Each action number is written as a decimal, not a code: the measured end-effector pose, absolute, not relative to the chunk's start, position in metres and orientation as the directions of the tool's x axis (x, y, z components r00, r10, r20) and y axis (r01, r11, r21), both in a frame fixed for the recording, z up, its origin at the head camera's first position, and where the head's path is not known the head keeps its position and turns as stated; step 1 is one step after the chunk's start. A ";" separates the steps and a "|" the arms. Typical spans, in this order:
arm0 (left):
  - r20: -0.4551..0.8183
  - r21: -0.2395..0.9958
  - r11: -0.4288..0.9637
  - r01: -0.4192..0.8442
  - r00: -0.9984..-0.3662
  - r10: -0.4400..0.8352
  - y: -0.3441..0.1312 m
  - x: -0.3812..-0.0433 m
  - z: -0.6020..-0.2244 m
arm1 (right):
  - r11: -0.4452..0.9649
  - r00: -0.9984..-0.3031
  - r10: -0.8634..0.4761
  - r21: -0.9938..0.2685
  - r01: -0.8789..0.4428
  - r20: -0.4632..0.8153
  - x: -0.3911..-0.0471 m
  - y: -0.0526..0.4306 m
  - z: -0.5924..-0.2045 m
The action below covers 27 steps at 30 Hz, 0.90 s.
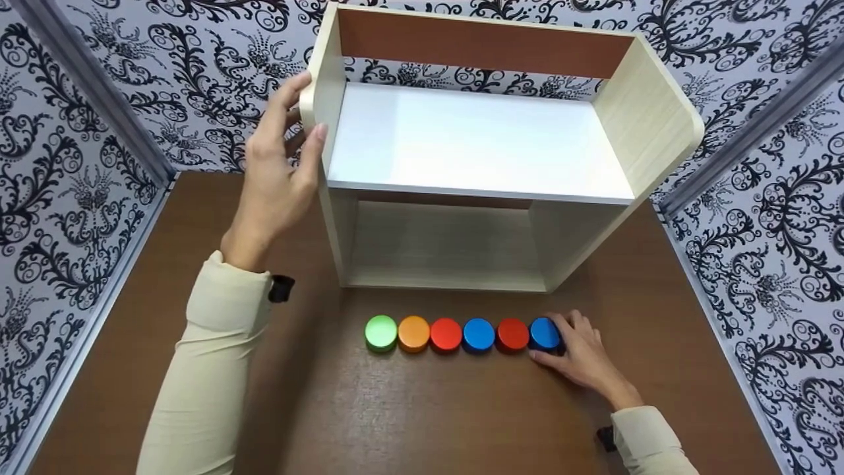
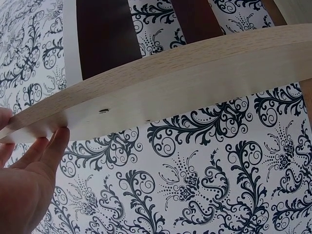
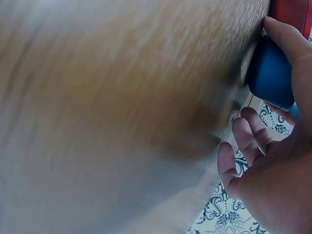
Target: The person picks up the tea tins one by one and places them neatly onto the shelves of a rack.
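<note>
My left hand grips the upper left side panel of a small wooden shelf unit, thumb on one face and fingers on the other. In the left wrist view, the fingertips lie against the pale panel. At the right end of a row of round, flat-topped pieces, my right hand pinches a blue piece between thumb and index finger. Leftward from it stand a red piece, another blue one, another red one, an orange one and a green one.
The shelf unit has a white middle board and a brown back strip. It stands on the brown table, behind the row. Patterned walls with grey corner strips enclose the table at the back and both sides.
</note>
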<state>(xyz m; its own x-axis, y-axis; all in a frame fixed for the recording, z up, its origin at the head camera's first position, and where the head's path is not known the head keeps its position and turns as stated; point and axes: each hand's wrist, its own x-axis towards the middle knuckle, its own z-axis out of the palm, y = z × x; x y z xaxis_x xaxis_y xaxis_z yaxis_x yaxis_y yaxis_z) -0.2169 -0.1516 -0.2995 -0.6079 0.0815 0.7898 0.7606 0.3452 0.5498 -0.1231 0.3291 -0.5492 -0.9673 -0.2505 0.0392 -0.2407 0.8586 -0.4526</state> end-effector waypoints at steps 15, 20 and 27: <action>0.785 0.561 0.339 0.755 -0.615 0.071 -0.150 -0.217 -0.300 | 0.855 -0.973 -0.228 -0.469 -0.222 0.045 -0.121 0.329 -0.544; 0.791 0.555 0.335 0.761 -0.608 0.071 -0.150 -0.217 -0.300 | 0.851 -0.973 -0.229 -0.478 -0.216 0.031 -0.119 0.330 -0.536; 0.791 0.547 0.349 0.760 -0.606 0.081 -0.151 -0.216 -0.300 | 0.844 -0.972 -0.229 -0.487 -0.225 0.051 -0.118 0.328 -0.517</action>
<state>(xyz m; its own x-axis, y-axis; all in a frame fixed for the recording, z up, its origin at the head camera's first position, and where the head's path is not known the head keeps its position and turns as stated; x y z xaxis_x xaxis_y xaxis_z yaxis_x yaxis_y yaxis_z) -0.2163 -0.1511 -0.3000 -0.6064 0.0807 0.7910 0.7604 0.3494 0.5474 -0.1180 0.3283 -0.5174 -0.9721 -0.2290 0.0515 -0.2246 0.8441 -0.4868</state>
